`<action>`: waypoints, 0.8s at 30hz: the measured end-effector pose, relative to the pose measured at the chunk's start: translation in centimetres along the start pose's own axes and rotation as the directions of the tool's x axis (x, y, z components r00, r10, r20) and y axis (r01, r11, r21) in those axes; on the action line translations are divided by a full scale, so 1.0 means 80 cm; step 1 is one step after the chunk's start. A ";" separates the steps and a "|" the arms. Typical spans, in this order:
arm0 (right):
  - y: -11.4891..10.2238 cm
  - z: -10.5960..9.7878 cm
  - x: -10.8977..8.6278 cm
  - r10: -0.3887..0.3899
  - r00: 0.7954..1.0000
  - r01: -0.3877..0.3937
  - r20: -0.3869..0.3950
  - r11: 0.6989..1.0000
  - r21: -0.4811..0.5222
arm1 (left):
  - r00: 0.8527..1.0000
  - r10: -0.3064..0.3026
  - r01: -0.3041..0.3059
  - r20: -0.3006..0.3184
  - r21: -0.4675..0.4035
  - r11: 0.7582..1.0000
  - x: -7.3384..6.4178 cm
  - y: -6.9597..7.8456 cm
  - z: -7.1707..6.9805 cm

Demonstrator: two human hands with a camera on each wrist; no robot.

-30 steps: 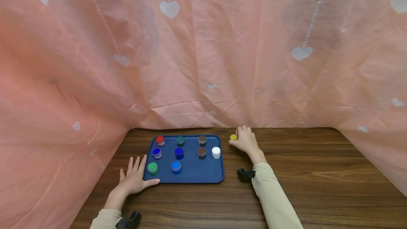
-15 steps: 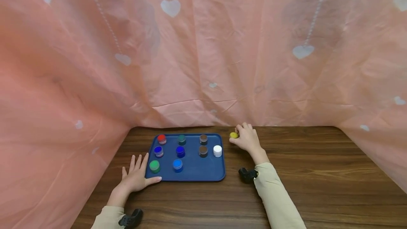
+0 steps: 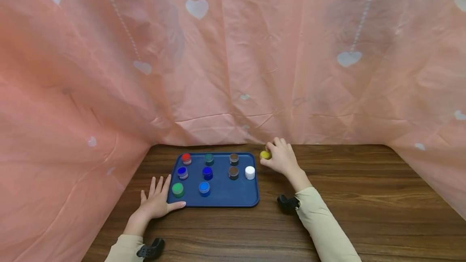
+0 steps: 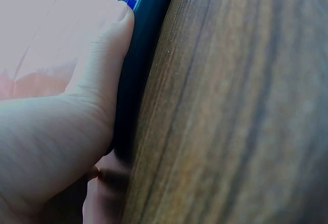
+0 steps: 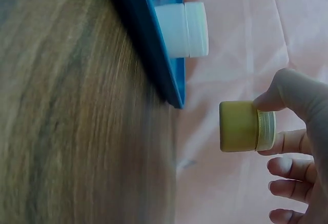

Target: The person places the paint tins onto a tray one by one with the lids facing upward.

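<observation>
A small yellow paint jar [image 5: 239, 126] with a clear lid is pinched between the thumb and forefinger of my right hand [image 3: 282, 157]. In the right wrist view the jar hangs above the wooden table, off the right end of the blue tray [image 3: 229, 197]. My left hand [image 3: 154, 202] lies with fingers spread at the tray's near left corner, its thumb along the front rim. On the tray stand several paint jars. Nearest the right hand is a white jar [image 3: 250, 172], beside a brown jar [image 3: 234, 172]. A light blue jar [image 3: 204, 189] and a green jar [image 3: 177, 189] sit nearer the left hand.
Toward the tray's back are a red jar [image 3: 186, 159], a dark green jar [image 3: 209, 159] and another brown jar [image 3: 234, 159]. A pink curtain [image 3: 233, 72] with hearts hangs behind and beside the wooden table [image 3: 364, 197].
My right hand has lifted the yellow paint jar and shifted it slightly left toward the tray. The left hand keeps its place at the tray corner. The head view has tilted slightly.
</observation>
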State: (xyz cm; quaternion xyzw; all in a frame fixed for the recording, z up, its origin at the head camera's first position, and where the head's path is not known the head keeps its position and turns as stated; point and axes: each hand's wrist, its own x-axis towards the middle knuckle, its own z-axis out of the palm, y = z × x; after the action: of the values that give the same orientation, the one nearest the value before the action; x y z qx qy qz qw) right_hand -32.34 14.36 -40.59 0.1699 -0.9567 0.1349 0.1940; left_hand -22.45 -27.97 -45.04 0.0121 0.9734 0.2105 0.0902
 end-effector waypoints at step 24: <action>-0.039 -0.030 -0.026 -0.299 0.943 0.298 -0.148 0.954 -0.027 | 1.000 -0.007 0.007 -0.003 0.025 1.000 0.000 0.000 0.001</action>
State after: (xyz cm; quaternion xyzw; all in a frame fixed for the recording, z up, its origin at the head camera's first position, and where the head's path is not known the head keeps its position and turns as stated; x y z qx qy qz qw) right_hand -28.57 12.86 -38.74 0.3016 -0.9029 0.1143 0.2843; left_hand -22.40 -27.91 -45.06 0.0093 0.9761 0.1981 0.0892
